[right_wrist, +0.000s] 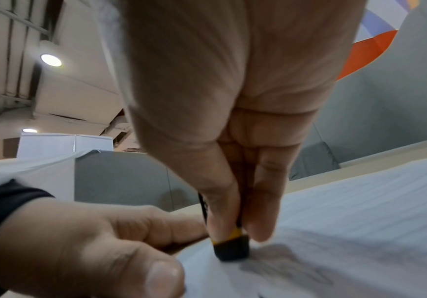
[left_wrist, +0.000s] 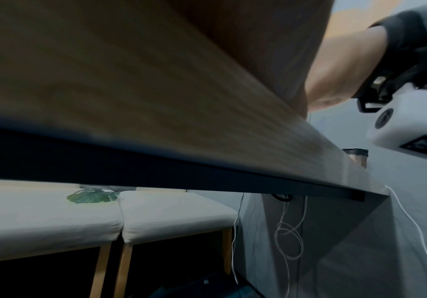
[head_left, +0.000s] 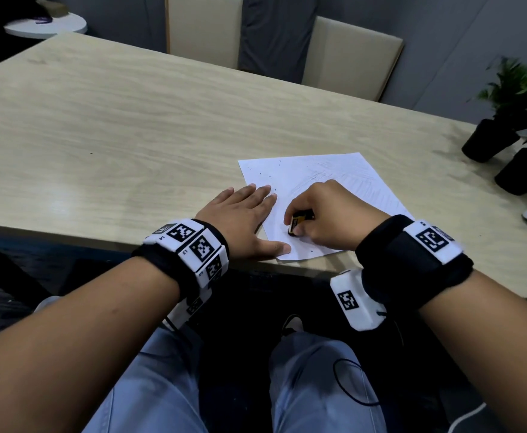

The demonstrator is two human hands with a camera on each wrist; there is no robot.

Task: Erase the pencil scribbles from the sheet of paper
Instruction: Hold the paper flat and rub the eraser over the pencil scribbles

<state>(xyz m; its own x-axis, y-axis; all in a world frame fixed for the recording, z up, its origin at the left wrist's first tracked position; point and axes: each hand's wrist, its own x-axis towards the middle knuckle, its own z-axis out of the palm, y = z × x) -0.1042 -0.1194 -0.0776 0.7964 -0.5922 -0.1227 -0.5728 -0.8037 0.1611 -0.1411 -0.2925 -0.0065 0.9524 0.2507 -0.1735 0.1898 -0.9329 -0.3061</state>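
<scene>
Left hand (head_left: 240, 220) lies flat, fingers straight and slightly spread, pinning the left edge of the sheet of paper (head_left: 328, 182) near the table (head_left: 115, 120) edge. Right hand (head_left: 334, 214) pinches a black-and-yellow eraser (head_left: 298, 225), tip down on faint pencil scribbles (right_wrist: 283, 264).

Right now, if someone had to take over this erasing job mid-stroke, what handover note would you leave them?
Left hand: flat, fingers straight, pressing the paper's left edge on the table.
Right hand: pinches the black eraser, its tip on the sheet near the front edge.
Done: unclear; faint grey traces show farther up the sheet.
Left: a dark scribble patch beside the eraser tip, and eraser crumbs.
</scene>
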